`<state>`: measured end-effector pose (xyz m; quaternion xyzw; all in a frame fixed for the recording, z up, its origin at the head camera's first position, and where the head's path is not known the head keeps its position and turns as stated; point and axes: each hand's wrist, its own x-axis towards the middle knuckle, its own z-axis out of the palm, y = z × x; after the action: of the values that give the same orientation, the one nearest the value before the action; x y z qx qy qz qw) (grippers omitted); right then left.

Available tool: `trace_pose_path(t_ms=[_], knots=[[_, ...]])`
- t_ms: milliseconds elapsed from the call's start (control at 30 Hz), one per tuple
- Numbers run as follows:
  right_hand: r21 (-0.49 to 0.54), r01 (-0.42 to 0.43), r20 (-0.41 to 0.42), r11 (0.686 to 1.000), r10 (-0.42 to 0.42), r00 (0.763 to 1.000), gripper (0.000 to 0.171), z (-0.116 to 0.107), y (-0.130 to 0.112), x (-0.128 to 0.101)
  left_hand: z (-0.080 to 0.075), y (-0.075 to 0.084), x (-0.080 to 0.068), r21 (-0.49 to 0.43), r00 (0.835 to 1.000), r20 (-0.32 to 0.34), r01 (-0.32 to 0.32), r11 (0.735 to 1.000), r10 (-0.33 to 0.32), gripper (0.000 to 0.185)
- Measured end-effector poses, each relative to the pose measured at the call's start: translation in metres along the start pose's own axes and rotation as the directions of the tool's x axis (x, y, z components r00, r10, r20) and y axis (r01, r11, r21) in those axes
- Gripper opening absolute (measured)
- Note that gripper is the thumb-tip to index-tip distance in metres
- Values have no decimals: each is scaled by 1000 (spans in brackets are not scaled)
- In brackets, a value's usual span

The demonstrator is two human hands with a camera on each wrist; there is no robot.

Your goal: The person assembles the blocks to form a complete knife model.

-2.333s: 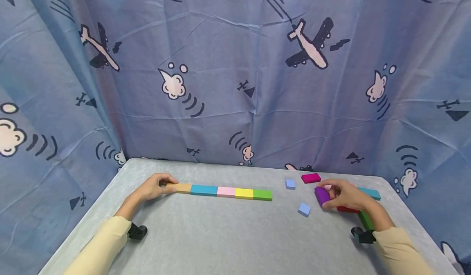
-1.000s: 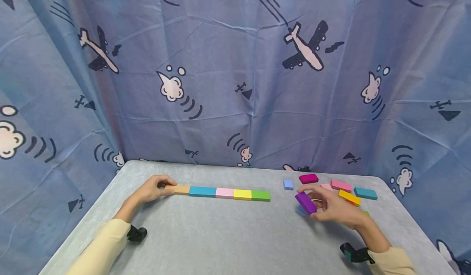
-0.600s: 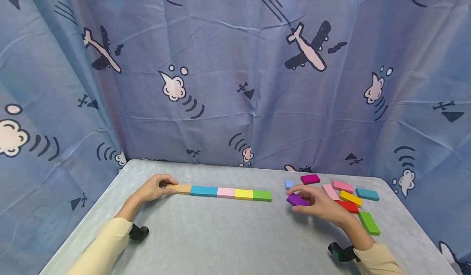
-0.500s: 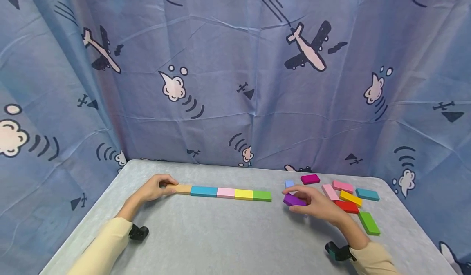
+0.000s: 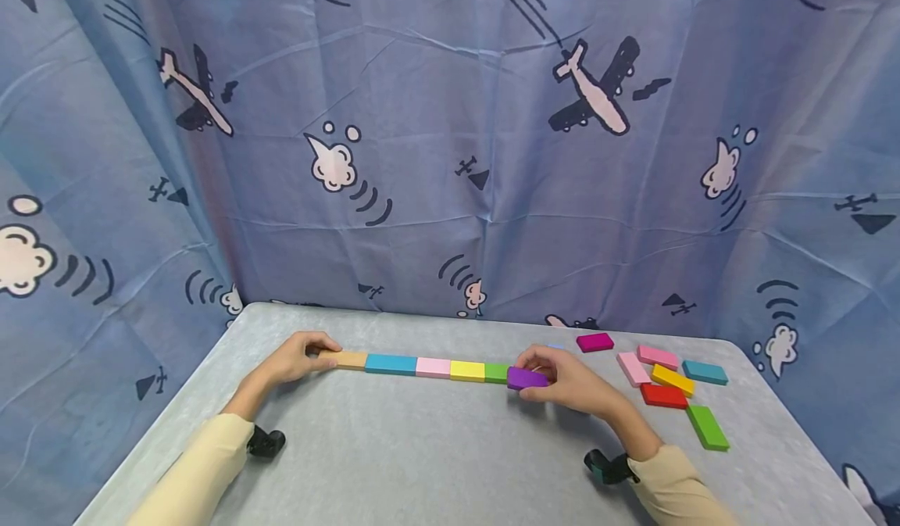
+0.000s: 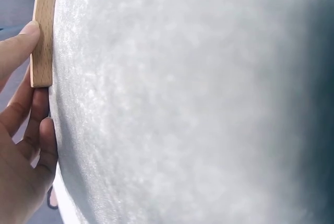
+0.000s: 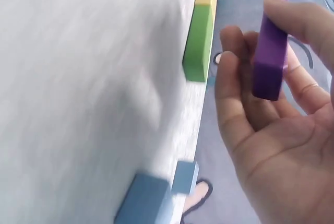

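A row of flat blocks lies on the grey table [image 5: 422, 448]: wooden block [image 5: 349, 359], teal [image 5: 390, 364], pink [image 5: 432, 367], yellow [image 5: 467, 370] and green block [image 5: 496, 372]. My left hand [image 5: 316, 352] holds the wooden block [image 6: 43, 31] at the row's left end, thumb on its side, fingers curled at its end. My right hand [image 5: 537, 373] pinches a purple block [image 5: 526, 378] just right of the green block. In the right wrist view the purple block [image 7: 270, 51] hangs in my right hand [image 7: 269, 36], slightly apart from the green block [image 7: 199, 41].
Loose blocks lie at the right: magenta [image 5: 594, 342], pink [image 5: 657, 356], pale pink [image 5: 631, 368], orange [image 5: 672, 379], teal [image 5: 705, 371], red [image 5: 663, 395], green [image 5: 707, 427]. Two small light blue blocks [image 7: 148, 200] lie near my right hand. A patterned blue curtain [image 5: 450, 159] surrounds the table.
My right hand lifted the purple block from the loose pile and carried it left to the green end of the row. The left hand stayed on the wooden block.
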<state>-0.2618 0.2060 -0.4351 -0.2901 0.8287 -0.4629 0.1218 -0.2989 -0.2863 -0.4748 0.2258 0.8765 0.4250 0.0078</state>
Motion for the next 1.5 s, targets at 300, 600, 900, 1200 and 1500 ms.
trace_pose_path(t_ms=[300,600,900,1200,1500], knots=[[-24,111,0,994,-111,994,30,18,-5,23,-1,4,1,68,1000,2,-16,998,15,20],[-89,114,2,989,-114,993,31,30,-7,38,-2,9,0,95,1000,-7,2,995,-1,19],[-76,128,26,989,-126,992,28,50,-13,57,-2,10,2,112,999,-7,42,993,-41,19],[-96,182,13,979,-181,983,32,68,-18,75,-2,10,4,124,998,-3,57,991,-57,19],[-74,179,19,981,-178,984,24,80,-20,90,-3,6,5,124,998,5,54,991,-55,19]])
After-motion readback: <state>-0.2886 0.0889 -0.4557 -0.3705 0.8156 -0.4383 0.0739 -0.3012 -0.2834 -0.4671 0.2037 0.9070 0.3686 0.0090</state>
